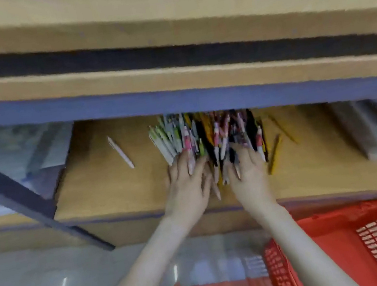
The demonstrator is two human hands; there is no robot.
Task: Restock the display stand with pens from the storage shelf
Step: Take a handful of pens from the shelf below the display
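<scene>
**Spotter:** Wooden storage shelf [104, 188], blue rail [125, 103] low over it, and your heap of pens [205, 132] lies mid-board, running back under that rail. No display stand is in view.

**Checker:** Your left hand [187, 186] and right hand [249, 175] are side by side on the near end of the heap, fingers reaching forward among the barrels. The motion blur hides whether they have closed round any pens.

**Spotter:** Scoop too many and you will likely lose some. They're smooth, they lie crosswise, and several poke out between your palms.

**Checker:** Dropped ones could roll off the front edge. The red basket [326, 244] sits below and to your right, not under the heap, so it wouldn't catch them.

**Spotter:** Mind your knuckles on that rail when you lift. One white pen [121, 152] to your left and the yellow pens [275, 155] to your right lie apart from the heap and are easily left behind.
</scene>
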